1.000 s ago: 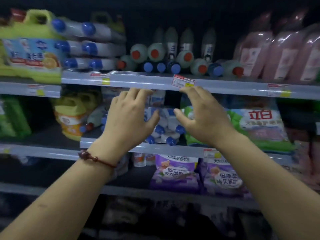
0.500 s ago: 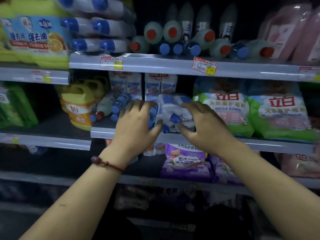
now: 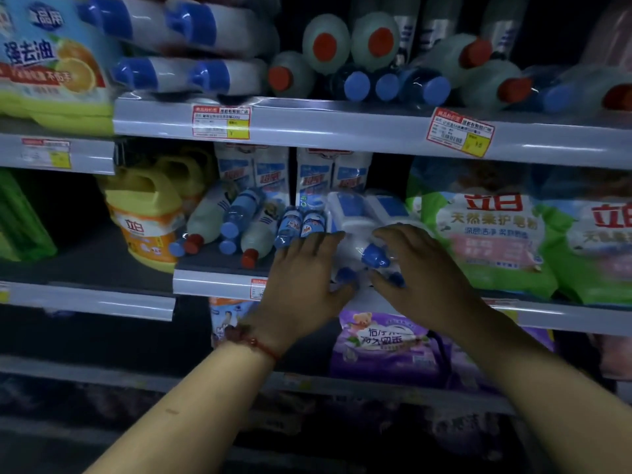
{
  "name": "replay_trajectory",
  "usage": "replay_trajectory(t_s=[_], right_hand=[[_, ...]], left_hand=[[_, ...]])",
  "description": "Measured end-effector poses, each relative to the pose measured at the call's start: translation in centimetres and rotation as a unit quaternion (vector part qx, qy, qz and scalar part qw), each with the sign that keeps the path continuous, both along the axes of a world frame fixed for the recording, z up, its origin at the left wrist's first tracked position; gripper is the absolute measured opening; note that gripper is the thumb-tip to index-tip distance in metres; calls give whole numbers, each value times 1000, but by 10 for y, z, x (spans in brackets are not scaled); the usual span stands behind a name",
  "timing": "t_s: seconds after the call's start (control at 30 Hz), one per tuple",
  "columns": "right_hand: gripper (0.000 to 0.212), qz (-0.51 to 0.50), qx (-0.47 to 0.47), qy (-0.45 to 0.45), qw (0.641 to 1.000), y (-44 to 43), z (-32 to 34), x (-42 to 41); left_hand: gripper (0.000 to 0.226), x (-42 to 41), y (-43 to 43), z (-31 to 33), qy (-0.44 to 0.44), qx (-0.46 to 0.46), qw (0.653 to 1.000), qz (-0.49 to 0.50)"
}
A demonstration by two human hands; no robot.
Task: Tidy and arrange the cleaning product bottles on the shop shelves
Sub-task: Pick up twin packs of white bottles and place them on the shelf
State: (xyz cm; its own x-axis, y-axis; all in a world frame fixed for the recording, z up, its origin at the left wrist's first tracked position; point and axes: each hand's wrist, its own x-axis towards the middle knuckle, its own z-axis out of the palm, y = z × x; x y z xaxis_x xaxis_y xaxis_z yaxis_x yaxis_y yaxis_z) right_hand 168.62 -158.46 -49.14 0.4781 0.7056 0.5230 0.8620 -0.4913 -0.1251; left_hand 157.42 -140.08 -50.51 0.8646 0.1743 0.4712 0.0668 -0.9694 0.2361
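White bottle pack (image 3: 355, 224), one: left hand (image 3: 304, 282) touches, right hand (image 3: 424, 278) grips.

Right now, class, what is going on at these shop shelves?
A person is tidying the middle grey shelf. Both hands are on a clear-wrapped pack of white bottles with blue caps lying at its front edge: the left hand rests flat against it, the right hand curves over it. Loose pale bottles with red and blue caps lie jumbled to its left.

The left grip (image 3: 307, 278) presses the pack (image 3: 355, 213) just to its right; the right grip (image 3: 424, 275) curls round it from the other side.
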Motion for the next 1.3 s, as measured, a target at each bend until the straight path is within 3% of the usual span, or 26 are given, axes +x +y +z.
replay_trajectory(t_s=[0.13,0.3,0.4,0.53,0.7,0.87,1.0,1.1,1.2,1.3], right_hand=[[60,1,-14,-12,1000,-9,-3,23],[57,-36,-12,-26,999,-25,-15,40],[58,-43,7,5,999,-32,-24,45],[57,-56,55,55,995,-28,-32,49],[70,-86,25,83,993,-26,-27,65],[79,-75,12,56,996,-29,-26,80],[75,-6,49,68,996,-32,-27,81],[66,34,28,58,997,-24,-21,73],[60,55,19,23,998,-18,-24,66],[71,54,32,19,998,-12,-28,62]], left_hand=[[81,13,-13,-4,33,-8,999,-9],[74,25,-25,-7,10,0,1000,22],[70,30,-23,-5,38,16,998,39],[72,29,-26,-5,43,-44,997,42],[64,32,-31,-12,7,-39,998,50],[54,43,-26,-23,-52,-7,998,40],[64,53,-14,-21,-58,-65,996,32],[69,57,0,-18,-88,-128,988,16],[64,53,14,-24,-120,-136,983,-20],[56,45,20,-32,-166,-128,976,-54]])
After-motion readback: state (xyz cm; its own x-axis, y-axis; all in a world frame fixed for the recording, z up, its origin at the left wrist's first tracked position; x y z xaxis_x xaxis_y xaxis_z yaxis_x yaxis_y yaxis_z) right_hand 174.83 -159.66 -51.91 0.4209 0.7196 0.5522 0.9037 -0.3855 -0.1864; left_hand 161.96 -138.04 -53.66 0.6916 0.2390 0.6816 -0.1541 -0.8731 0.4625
